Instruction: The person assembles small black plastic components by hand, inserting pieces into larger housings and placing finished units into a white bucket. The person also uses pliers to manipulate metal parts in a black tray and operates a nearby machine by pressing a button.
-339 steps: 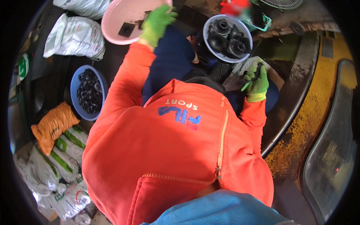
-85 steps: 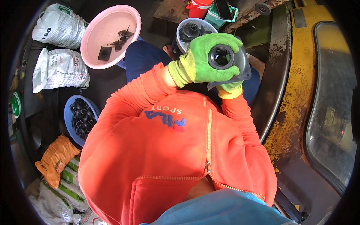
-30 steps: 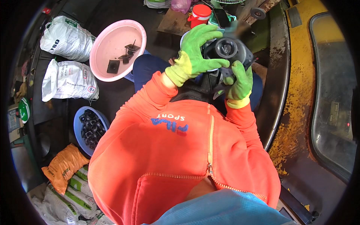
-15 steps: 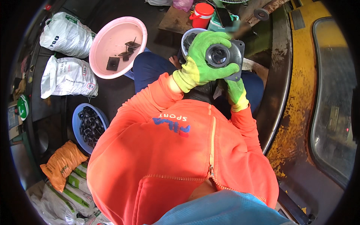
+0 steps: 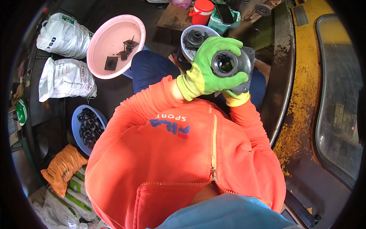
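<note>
A: Since half a second ago, barely shifted: left hand (image 5: pixel 206 72) in its green-and-yellow glove stays wrapped round the dark grey round metal housing with the open bore (image 5: pixel 228 65), fingers (image 5: pixel 225 44) curled over its top rim, thumb under it. Clamped on it.

B: Right hand?

A: Right hand (image 5: pixel 236 97) sits beneath the housing, mostly hidden; only the yellow cuff shows. Can't tell how its fingers lie.

B: Counts?

A: Three bowls. One grey-white bowl of black parts (image 5: pixel 192 38) just beyond the fingertips, one pink plastic basin with a few dark bits (image 5: pixel 114 45) well left of them, one blue basin of black rings (image 5: pixel 85 128) down left.

B: Room, edges?

A: Curved rusty metal rim (image 5: pixel 284 76) just right of the fingers; yellow flaking surface (image 5: pixel 305 110) past it.

B: Packages?

A: Two white printed sacks (image 5: pixel 63 57) far left, one orange bag (image 5: pixel 63 168) below, one red-lidded jar (image 5: pixel 201 10) above the fingers.
</note>
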`<state>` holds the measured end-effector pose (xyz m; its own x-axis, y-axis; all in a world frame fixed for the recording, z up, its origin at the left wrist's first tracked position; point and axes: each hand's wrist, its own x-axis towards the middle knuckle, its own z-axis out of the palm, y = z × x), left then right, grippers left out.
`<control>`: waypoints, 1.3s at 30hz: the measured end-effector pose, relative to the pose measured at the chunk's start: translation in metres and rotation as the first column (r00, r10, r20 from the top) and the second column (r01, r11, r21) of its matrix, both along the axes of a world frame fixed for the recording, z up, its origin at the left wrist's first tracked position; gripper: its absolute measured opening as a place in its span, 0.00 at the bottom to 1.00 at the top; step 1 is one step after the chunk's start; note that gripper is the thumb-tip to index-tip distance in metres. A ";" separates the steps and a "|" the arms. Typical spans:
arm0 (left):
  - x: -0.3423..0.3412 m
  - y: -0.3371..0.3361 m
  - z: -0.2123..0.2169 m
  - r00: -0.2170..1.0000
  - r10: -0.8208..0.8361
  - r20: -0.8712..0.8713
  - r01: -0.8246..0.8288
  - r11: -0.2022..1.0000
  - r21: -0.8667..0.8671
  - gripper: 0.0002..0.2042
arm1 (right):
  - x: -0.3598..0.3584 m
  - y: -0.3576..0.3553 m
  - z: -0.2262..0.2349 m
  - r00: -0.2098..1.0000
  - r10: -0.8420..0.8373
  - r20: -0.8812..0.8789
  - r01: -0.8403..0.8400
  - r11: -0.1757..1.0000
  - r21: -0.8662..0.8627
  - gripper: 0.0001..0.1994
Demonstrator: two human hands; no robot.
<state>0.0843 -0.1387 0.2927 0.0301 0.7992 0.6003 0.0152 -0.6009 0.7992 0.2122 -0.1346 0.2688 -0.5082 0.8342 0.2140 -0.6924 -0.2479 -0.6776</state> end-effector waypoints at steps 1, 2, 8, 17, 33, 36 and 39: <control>-0.004 0.000 0.002 0.999 -0.025 -0.032 0.025 1.000 -0.002 0.25 | 0.005 -0.001 0.007 0.881 -0.201 0.429 0.047 0.938 0.344 0.23; -0.007 -0.001 0.004 0.997 -0.057 -0.045 0.057 0.998 -0.008 0.24 | 0.009 -0.002 0.013 0.586 -0.517 0.624 -0.057 0.742 0.668 0.23; -0.015 0.002 0.013 0.990 -0.117 -0.083 0.120 0.992 0.035 0.24 | 0.004 -0.006 0.027 0.699 -0.399 0.593 0.165 0.898 0.409 0.26; -0.034 0.024 0.009 0.798 -0.600 -0.044 0.589 0.794 -0.152 0.21 | 0.024 0.009 -0.003 0.719 -0.288 0.632 -0.158 0.818 0.553 0.29; -0.011 0.006 0.005 0.988 -0.156 -0.013 0.156 0.988 0.016 0.23 | 0.008 -0.004 0.016 0.477 -0.632 0.611 0.039 0.709 0.704 0.24; -0.019 0.008 0.008 0.963 -0.249 -0.105 0.258 0.963 0.080 0.23 | 0.012 -0.006 0.030 0.562 -0.566 0.603 -0.030 0.715 0.699 0.23; -0.024 0.012 0.012 0.899 -0.428 -0.096 0.431 0.902 0.012 0.23 | 0.016 -0.006 0.040 0.562 -0.607 0.562 -0.138 0.601 0.787 0.21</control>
